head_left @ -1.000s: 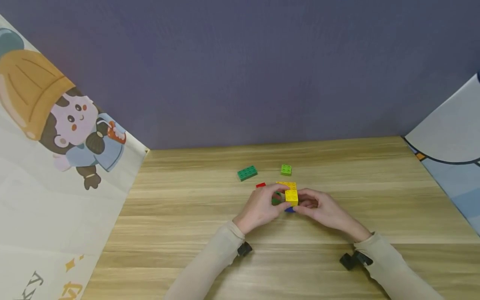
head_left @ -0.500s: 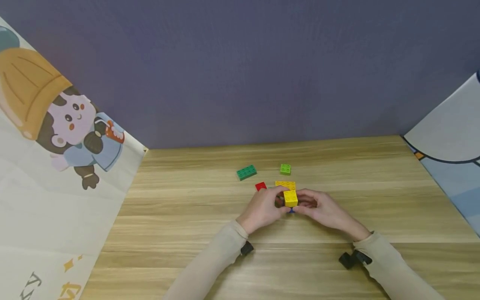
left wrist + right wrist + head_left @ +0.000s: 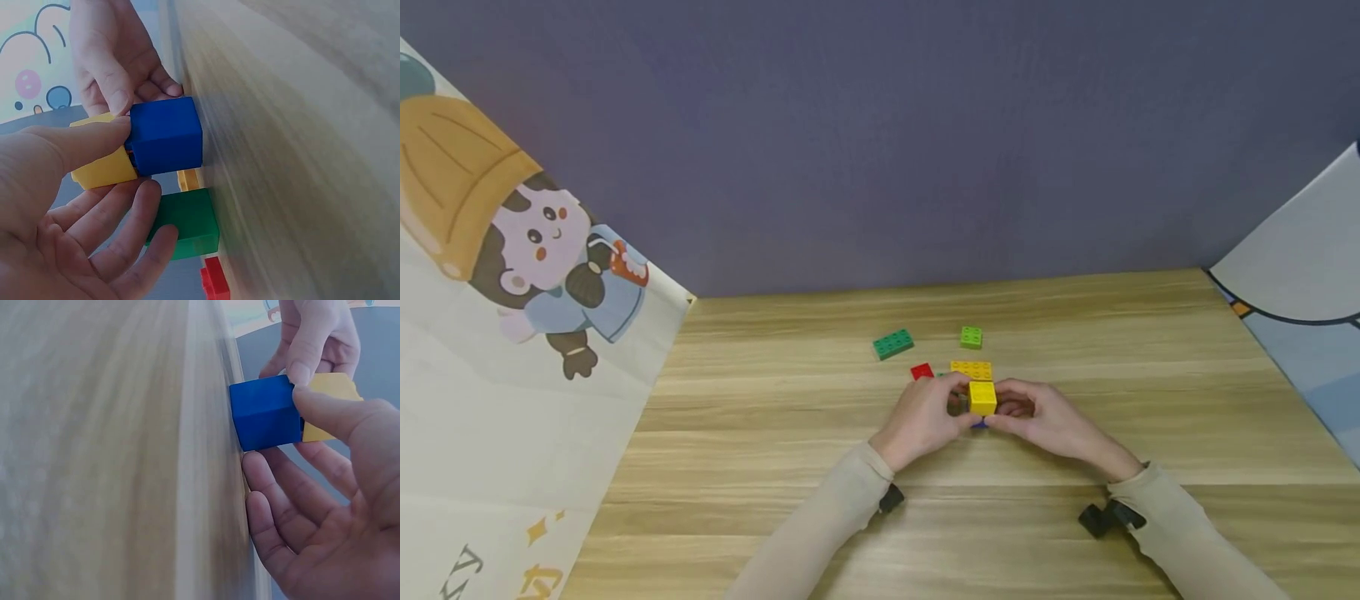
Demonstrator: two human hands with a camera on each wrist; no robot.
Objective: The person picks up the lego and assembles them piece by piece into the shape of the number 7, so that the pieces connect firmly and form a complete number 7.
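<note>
A yellow building brick [image 3: 982,398] sits over a blue building brick [image 3: 167,134] that stands on the wooden table. A narrow gap with the studs shows between the two in the left wrist view. My left hand [image 3: 921,421] pinches the yellow brick from the left, thumb near the seam and fingers on the far side. From the right, my right hand [image 3: 1048,417] pinches the same brick between thumb and index finger, its other fingers loosely curled close to the table. Both thumbs nearly meet at the seam. Beside the left fingertips stands a green brick [image 3: 187,222], mostly hidden in the head view.
Just behind the hands lies a yellow eight-stud brick [image 3: 972,369], with a red brick [image 3: 922,371] to its left. Farther back are a dark green brick [image 3: 892,344] and a light green brick [image 3: 971,337]. A dark wall [image 3: 880,150] rises behind the table.
The left hand has shifted slightly, uncovering more of the red brick and covering more of the green one. The yellow brick now sits squarer over the blue brick. Both hands keep their pinch.
</note>
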